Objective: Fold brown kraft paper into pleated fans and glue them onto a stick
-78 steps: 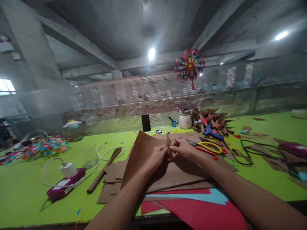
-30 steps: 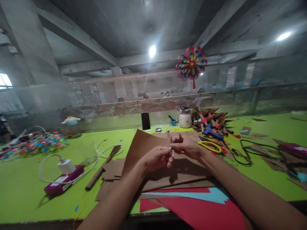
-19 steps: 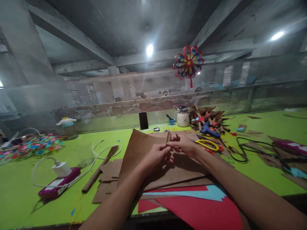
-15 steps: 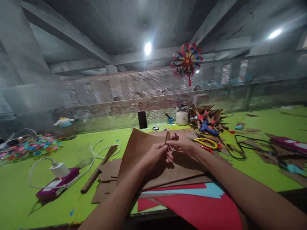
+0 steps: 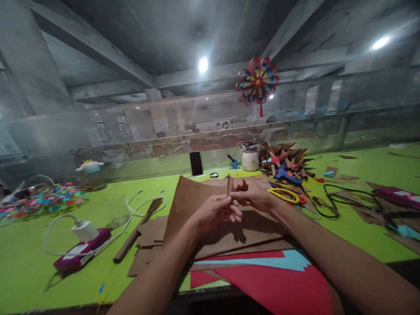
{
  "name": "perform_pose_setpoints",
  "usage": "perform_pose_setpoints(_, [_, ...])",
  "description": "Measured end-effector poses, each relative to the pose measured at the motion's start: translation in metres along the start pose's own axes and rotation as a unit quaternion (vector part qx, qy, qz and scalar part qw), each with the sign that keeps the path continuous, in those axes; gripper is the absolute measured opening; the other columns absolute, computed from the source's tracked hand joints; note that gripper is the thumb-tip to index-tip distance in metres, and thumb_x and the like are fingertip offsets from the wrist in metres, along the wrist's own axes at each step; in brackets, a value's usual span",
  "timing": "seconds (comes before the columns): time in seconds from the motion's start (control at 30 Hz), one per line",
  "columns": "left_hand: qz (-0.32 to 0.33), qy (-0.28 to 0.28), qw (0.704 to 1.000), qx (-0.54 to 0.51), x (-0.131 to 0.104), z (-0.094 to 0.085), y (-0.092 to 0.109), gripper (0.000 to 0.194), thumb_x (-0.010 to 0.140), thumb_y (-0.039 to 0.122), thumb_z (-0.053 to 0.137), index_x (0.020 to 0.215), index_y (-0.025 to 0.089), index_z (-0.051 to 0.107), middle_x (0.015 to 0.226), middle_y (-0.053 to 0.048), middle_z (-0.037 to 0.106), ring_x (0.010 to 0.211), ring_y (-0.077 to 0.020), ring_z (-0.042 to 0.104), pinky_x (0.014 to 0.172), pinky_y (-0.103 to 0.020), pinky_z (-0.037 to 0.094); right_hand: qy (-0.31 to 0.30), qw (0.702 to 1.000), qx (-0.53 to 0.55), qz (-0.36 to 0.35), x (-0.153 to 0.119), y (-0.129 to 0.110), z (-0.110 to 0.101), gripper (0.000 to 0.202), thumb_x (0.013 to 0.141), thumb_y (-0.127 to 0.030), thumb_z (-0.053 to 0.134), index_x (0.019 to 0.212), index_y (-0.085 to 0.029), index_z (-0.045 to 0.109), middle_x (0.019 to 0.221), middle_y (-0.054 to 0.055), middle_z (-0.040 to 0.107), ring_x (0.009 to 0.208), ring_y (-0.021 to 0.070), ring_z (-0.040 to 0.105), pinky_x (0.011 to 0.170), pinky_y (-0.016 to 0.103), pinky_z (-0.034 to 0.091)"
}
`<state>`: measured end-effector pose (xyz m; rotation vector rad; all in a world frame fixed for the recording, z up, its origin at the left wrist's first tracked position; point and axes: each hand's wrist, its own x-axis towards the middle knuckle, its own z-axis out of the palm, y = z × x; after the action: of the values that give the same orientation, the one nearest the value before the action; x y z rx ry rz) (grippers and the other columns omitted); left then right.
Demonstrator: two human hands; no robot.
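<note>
My left hand pinches a small folded strip of brown paper, which stands upright between thumb and fingers. My right hand meets it from the other side, its fingers closed on brown paper too; a brown tip pokes up by its knuckles. Whether both hands hold one piece or two, I cannot tell. Beneath them lies a large brown paper sheet, its far left corner curling up. Red paper and light blue paper stick out from under it at the near edge.
A rolled brown paper stick, cut brown pieces and a purple power strip lie left. Yellow-handled scissors, a blue glue gun, a pile of brown paper sticks and a white jar are at right.
My hands stay together over the brown sheet, with a slight shift of the fingers. The brown tip by the right hand now stands out more. The whole view has moved slightly.
</note>
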<state>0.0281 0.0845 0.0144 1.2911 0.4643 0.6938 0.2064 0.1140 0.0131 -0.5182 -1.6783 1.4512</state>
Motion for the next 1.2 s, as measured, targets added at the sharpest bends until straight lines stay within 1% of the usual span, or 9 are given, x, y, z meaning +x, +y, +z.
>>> perform_pose_setpoints(0.17, [0.003,-0.014,1.000,-0.006,0.000,0.000,-0.001,0.026,0.085,0.034,0.049,0.087,0.009,0.056,0.077,-0.013,0.066,0.067,-0.0183,0.064,0.064,-0.028,0.045,0.007,1.000,0.006,-0.006,0.000,0.000,-0.001,0.023,0.069,-0.031,0.070,0.067,-0.013,0.056,0.051,-0.003,0.054,0.042,0.0040,0.036,0.041,0.019,0.020])
perform_pose_setpoints(0.33, [-0.012,-0.032,0.998,-0.053,0.002,-0.002,-0.003,0.034,0.088,0.040,0.040,0.088,0.009,0.055,0.076,-0.013,0.066,0.067,-0.0199,0.065,0.062,-0.028,0.045,-0.002,1.000,0.026,-0.015,-0.001,-0.003,0.002,0.022,0.070,-0.029,0.069,0.064,-0.013,0.055,0.052,-0.003,0.052,0.042,0.0036,0.033,0.041,0.020,0.019])
perform_pose_setpoints(0.53, [-0.020,-0.076,0.994,-0.080,0.002,0.001,-0.004,0.031,0.087,0.043,0.038,0.083,0.014,0.050,0.067,-0.009,0.065,0.061,-0.0200,0.064,0.058,-0.028,0.043,-0.026,0.997,0.032,-0.062,-0.003,-0.006,0.006,0.018,0.073,-0.026,0.067,0.067,-0.012,0.059,0.057,-0.001,0.056,0.044,0.0042,0.034,0.044,0.022,0.019])
perform_pose_setpoints(0.63, [-0.016,-0.086,0.993,-0.078,0.000,0.005,-0.003,0.032,0.086,0.044,0.038,0.081,0.015,0.050,0.061,-0.006,0.063,0.057,-0.0195,0.062,0.057,-0.028,0.042,-0.025,0.997,0.012,-0.073,-0.003,-0.008,0.006,0.018,0.072,-0.028,0.068,0.068,-0.012,0.061,0.056,-0.001,0.054,0.045,0.0047,0.034,0.044,0.023,0.020])
perform_pose_setpoints(0.73, [-0.001,-0.068,0.996,-0.066,0.000,0.009,-0.002,0.033,0.086,0.044,0.040,0.076,0.014,0.050,0.060,-0.006,0.060,0.059,-0.0188,0.062,0.055,-0.026,0.041,-0.014,0.997,-0.016,-0.072,-0.004,-0.009,0.005,0.020,0.070,-0.030,0.070,0.068,-0.012,0.061,0.053,-0.003,0.049,0.046,0.0048,0.032,0.044,0.023,0.020])
perform_pose_setpoints(0.87, [0.052,0.020,0.998,0.000,0.001,0.011,-0.004,0.033,0.083,0.045,0.045,0.078,0.013,0.051,0.060,-0.005,0.059,0.056,-0.0168,0.060,0.053,-0.025,0.040,0.008,0.997,-0.037,-0.067,-0.004,-0.009,0.004,0.024,0.068,-0.033,0.071,0.068,-0.013,0.057,0.054,-0.005,0.045,0.046,0.0041,0.029,0.044,0.022,0.019])
perform_pose_setpoints(0.97, [0.073,0.057,0.994,0.051,0.004,0.010,-0.007,0.035,0.082,0.048,0.046,0.079,0.014,0.050,0.057,-0.003,0.057,0.052,-0.0153,0.058,0.051,-0.024,0.039,0.022,0.997,-0.040,-0.062,-0.003,-0.007,0.003,0.026,0.067,-0.032,0.072,0.067,-0.014,0.052,0.053,-0.007,0.040,0.045,0.0036,0.028,0.043,0.022,0.019])
perform_pose_setpoints(1.07, [0.071,0.058,0.995,0.048,0.005,0.008,-0.008,0.031,0.083,0.046,0.044,0.078,0.015,0.048,0.055,0.000,0.053,0.051,-0.0144,0.057,0.050,-0.024,0.038,0.025,0.997,-0.038,-0.057,-0.002,-0.005,0.003,0.028,0.068,-0.031,0.071,0.066,-0.015,0.049,0.052,-0.008,0.037,0.044,0.0034,0.027,0.042,0.021,0.018])
perform_pose_setpoints(1.2, [0.044,0.019,0.998,0.038,0.003,0.006,-0.005,0.027,0.084,0.041,0.040,0.075,0.016,0.047,0.052,0.002,0.050,0.050,-0.0140,0.056,0.052,-0.024,0.038,0.029,0.999,-0.014,-0.043,-0.001,-0.005,0.004,0.029,0.066,-0.030,0.073,0.066,-0.015,0.049,0.052,-0.008,0.039,0.043,0.0031,0.027,0.041,0.021,0.017])
